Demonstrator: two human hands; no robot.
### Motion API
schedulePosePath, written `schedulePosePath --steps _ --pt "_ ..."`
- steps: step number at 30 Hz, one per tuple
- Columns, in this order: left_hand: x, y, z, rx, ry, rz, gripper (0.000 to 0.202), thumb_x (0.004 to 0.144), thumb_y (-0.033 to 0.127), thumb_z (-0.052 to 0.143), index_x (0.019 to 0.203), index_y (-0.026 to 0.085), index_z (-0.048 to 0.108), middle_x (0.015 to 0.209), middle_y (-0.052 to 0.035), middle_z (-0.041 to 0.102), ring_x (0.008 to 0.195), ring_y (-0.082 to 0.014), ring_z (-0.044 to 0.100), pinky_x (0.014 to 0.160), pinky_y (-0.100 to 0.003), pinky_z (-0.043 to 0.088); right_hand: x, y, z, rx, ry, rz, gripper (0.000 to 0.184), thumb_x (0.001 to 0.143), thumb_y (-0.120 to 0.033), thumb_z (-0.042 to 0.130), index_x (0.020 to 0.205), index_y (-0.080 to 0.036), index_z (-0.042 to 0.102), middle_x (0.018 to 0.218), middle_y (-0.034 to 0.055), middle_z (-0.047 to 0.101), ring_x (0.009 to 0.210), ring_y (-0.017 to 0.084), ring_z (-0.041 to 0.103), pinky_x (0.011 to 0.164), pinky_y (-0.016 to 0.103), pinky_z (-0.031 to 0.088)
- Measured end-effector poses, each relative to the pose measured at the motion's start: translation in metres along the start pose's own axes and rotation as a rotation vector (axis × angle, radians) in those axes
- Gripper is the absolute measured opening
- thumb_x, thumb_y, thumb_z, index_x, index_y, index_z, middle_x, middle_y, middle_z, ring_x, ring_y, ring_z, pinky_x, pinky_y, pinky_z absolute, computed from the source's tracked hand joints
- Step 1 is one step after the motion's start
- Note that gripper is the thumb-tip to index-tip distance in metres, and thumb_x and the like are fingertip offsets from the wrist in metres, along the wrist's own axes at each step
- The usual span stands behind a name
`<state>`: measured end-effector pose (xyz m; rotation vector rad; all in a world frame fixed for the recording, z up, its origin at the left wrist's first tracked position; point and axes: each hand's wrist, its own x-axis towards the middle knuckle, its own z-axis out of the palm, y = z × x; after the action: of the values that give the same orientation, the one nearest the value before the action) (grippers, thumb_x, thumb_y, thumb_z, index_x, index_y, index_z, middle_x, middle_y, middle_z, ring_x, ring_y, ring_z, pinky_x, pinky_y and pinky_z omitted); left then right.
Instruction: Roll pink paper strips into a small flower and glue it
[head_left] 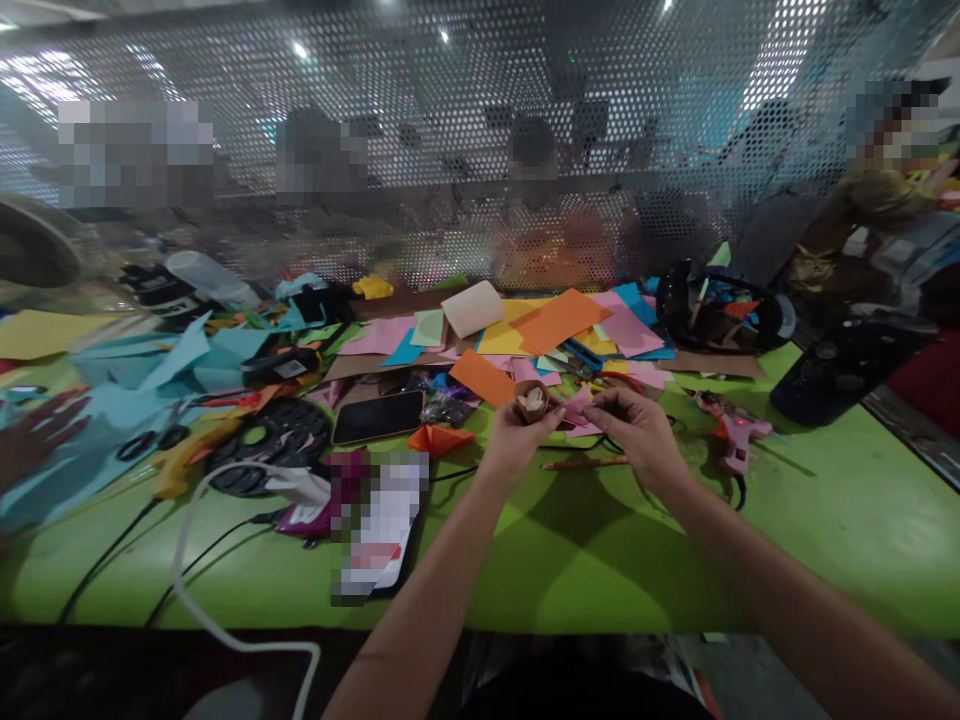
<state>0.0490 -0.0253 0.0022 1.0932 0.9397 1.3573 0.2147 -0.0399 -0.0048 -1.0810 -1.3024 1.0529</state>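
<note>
My left hand [519, 428] is closed around a small brown paper cup shape [533, 401] with crumpled pale material showing at its mouth. Just to its right, my right hand [634, 428] pinches a piece of pink paper [577, 406] between thumb and fingers. The pink paper's left end lies close to my left fingertips; whether they touch it I cannot tell. Below the hands a brown pencil-like stick [585, 463] lies on the green table [570, 540]. An orange folded paper piece [439, 440] rests left of my left hand.
A pink glue gun [739, 435] and a dark tumbler [847, 368] stand to the right. Coloured paper sheets [562, 320] pile up behind. Leftward are a black phone [379, 417], a lit phone [386, 520], a yellow glue gun [180, 460], cables and another person's hand [41, 430].
</note>
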Motion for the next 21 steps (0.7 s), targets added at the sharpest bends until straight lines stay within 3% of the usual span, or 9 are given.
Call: schedulePosePath --steps 8,21 --pt "-0.0009 -0.0005 0.0025 0.015 -0.026 -0.028 0.032 0.052 0.032 0.089 0.069 0.015 0.068 0.065 0.0018 0.067 0.062 -0.012 0.064 0.067 -0.026 0.057 -0.0005 0.0006 0.0015 0.06 -0.009 0.042 0.036 0.071 -0.052 0.08 0.075 -0.019 0.066 0.074 0.0035 0.069 0.072 0.02 0.065 0.07 0.033 0.052" --pt "0.0007 -0.0035 0.0018 0.027 0.03 -0.03 0.036 0.048 0.033 0.09 0.07 0.014 0.07 0.066 0.0001 0.07 0.064 -0.0141 0.065 0.066 -0.027 0.057 0.0005 -0.0001 0.0026 0.097 0.002 0.046 0.032 0.07 -0.047 0.081 0.08 -0.018 0.069 0.078 0.0042 0.07 0.075 0.019 0.064 0.071 0.031 0.05"
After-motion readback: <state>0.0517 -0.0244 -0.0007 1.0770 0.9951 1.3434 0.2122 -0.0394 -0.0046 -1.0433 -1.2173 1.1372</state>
